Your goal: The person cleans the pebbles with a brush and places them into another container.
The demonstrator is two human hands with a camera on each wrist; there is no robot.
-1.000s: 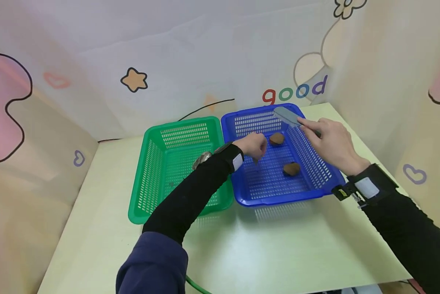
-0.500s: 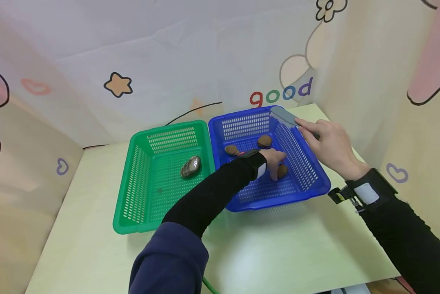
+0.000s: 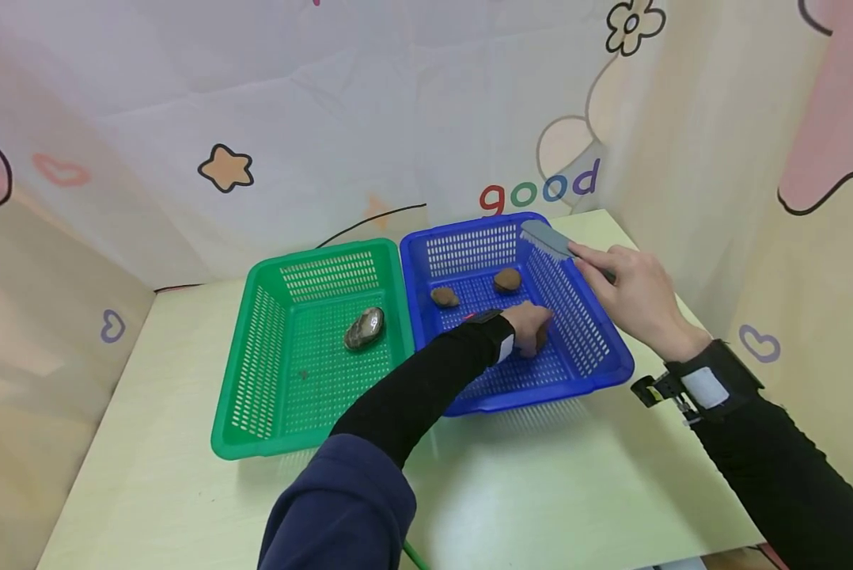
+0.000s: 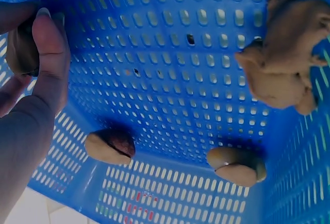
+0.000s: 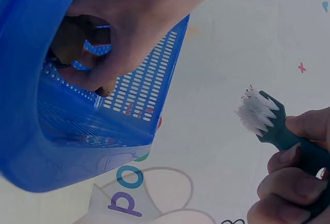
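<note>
Stone (image 4: 20, 54) sitting inside blue basket (image 3: 540, 397); left hand (image 3: 529, 326) pinching it, fingers opposing thumb. Right hand (image 3: 633, 293) gripping brush (image 5: 258, 113) near basket. Risk: shallow pinch possibly letting stone slip.

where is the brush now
In the head view, the brush is right of centre, held in the right hand, its head seen against the far right corner of the blue basket; the right wrist view shows it apart from the basket.

left arm (image 3: 405, 416) stretched toward 2 o'clock | left hand (image 3: 529, 326) held in pinch | right arm (image 3: 775, 451) angled toward 10 o'clock | right hand (image 3: 633, 297) curled in grip
</note>
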